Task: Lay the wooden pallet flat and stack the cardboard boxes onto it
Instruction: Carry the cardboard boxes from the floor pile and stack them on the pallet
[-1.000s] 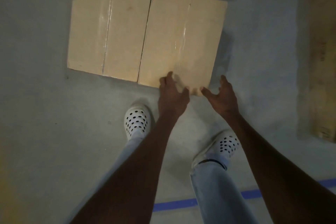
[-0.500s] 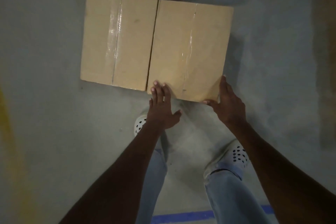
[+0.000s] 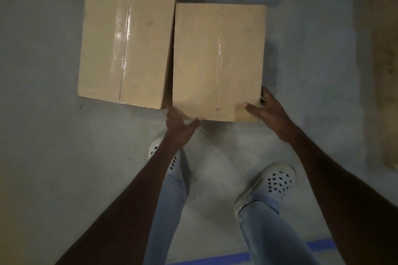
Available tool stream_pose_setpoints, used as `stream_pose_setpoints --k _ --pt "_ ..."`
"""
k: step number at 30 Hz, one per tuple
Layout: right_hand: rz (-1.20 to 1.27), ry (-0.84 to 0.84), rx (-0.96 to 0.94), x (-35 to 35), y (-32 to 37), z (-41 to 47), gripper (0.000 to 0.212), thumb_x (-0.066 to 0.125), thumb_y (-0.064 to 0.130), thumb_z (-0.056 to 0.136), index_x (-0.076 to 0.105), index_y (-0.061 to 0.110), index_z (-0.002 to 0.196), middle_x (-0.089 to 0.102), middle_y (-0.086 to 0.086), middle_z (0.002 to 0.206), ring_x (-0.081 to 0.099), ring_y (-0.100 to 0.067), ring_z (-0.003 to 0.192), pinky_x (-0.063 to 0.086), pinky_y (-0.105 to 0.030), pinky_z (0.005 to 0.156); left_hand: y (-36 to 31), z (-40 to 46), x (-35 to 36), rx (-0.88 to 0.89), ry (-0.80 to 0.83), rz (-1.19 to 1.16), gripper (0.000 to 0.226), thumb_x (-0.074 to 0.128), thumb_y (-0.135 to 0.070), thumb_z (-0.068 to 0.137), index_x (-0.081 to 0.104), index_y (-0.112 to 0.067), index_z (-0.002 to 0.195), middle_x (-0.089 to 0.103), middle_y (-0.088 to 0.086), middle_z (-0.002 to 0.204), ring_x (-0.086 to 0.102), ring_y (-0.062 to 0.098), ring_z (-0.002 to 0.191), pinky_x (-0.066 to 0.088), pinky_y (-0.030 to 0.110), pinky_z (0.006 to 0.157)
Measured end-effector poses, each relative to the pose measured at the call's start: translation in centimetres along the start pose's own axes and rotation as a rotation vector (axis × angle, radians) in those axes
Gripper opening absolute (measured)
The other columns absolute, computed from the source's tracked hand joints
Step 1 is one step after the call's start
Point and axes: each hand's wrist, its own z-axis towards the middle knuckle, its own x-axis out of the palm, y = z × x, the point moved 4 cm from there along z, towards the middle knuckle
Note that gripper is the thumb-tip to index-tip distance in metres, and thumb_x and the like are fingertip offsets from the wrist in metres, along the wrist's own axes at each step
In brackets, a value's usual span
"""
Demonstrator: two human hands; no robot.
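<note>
Two taped cardboard boxes sit side by side on the grey floor; the right-hand box has both hands on its near corners. The left hand cups the near left corner, fingers hidden under the edge, thumb along the front. The right hand clasps the near right corner, thumb lying on top, fingers curled down the side. The left-hand box lies untouched just beside it.
</note>
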Motion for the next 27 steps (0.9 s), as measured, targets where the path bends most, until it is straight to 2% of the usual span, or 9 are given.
stream_pose_setpoints --k 3,7,10,14,16,20,22,24,27 --pt "0.232 -0.039 0.028 1.9 0.9 -0.1 0.089 0.078 0.055 0.074 0.035 0.027 0.148 0.054 0.011 0.138 0.053 -0.010 0.124 0.042 -0.034 0.107 3.1 3.3 -0.2 -0.065 -0.018 -0.203 0.121 0.072 -0.086 0.043 0.040 -0.019 0.138 0.054 0.006 0.132 0.053 0.027 0.123 0.048 0.050 0.101" --pt "0.429 -0.141 -0.001 0.7 4.1 -3.9 0.050 0.066 0.042 0.090 0.052 0.032 0.137 0.063 0.023 0.121 0.057 0.006 0.109 0.043 -0.021 0.086 -3.7 -3.9 -5.0 0.026 -0.165 -0.348 0.054 0.065 -0.059 0.082 0.059 -0.019 0.117 0.062 0.003 0.116 0.060 0.015 0.105 0.049 0.035 0.092" --pt "0.644 -0.230 0.007 -2.1 8.4 -8.7 0.022 0.058 0.036 0.094 0.068 0.030 0.113 0.071 0.015 0.106 0.066 -0.009 0.102 0.050 -0.036 0.093 -8.8 -8.7 -8.3 0.149 -0.282 -0.635 0.032 0.051 -0.039 0.099 0.066 -0.011 0.094 0.062 0.004 0.092 0.055 0.005 0.079 0.045 0.026 0.074" --pt "0.769 -0.099 0.064 -6.6 13.5 -17.0 0.054 0.039 0.059 0.095 0.073 0.018 0.109 0.073 -0.011 0.111 0.069 -0.031 0.105 0.050 -0.049 0.096 -15.6 -14.6 -12.6 0.202 -0.372 -0.755 0.030 0.056 -0.027 0.099 0.066 -0.007 0.079 0.055 0.009 0.076 0.048 0.011 0.066 0.041 0.027 0.062" --pt "0.677 -0.195 0.107 -9.9 16.2 -22.6 0.064 0.040 0.068 0.091 0.072 0.017 0.113 0.073 -0.008 0.113 0.068 -0.028 0.107 0.049 -0.045 0.097 -19.2 -18.3 -14.9 0.267 -0.328 -0.720 0.026 0.058 -0.019 0.097 0.067 -0.008 0.076 0.053 0.008 0.070 0.047 0.015 0.065 0.040 0.027 0.061" --pt "0.741 -0.456 0.203 -14.3 19.0 -34.0 0.037 0.065 0.050 0.087 0.073 0.014 0.086 0.074 -0.005 0.083 0.071 -0.024 0.078 0.051 -0.036 0.077 -24.7 -27.4 -16.6 0.268 -0.138 -0.648 0.014 0.060 -0.018 0.095 0.074 -0.020 0.092 0.069 0.002 0.091 0.062 0.019 0.082 0.048 0.038 0.075" --pt "0.911 -0.424 0.234 -15.3 20.0 -38.5 0.053 0.070 0.053 0.079 0.073 0.007 0.104 0.073 -0.017 0.101 0.068 -0.039 0.098 0.052 -0.044 0.086 -27.7 -32.3 -16.1 0.209 0.077 -0.705 0.019 0.052 -0.029 0.099 0.068 -0.023 0.108 0.069 0.010 0.110 0.066 0.028 0.097 0.053 0.044 0.084" --pt "1.061 -0.304 0.286 -15.9 21.6 -43.3 0.061 0.053 0.059 0.086 0.070 0.006 0.111 0.070 -0.022 0.110 0.065 -0.042 0.104 0.049 -0.047 0.091 -30.8 -36.6 -15.8 0.114 0.267 -0.713 0.039 0.041 -0.043 0.102 0.062 -0.016 0.120 0.070 0.013 0.115 0.067 0.030 0.104 0.056 0.041 0.085" --pt "1.134 -0.168 0.310 -17.2 22.9 -48.3 0.069 0.040 0.060 0.089 0.064 0.005 0.123 0.063 -0.027 0.125 0.061 -0.044 0.113 0.038 -0.058 0.107 -34.0 -41.9 -16.3 -0.018 0.391 -0.591 0.054 0.029 -0.047 0.104 0.070 -0.013 0.104 0.076 0.008 0.092 0.073 0.023 0.080 0.058 0.029 0.063"
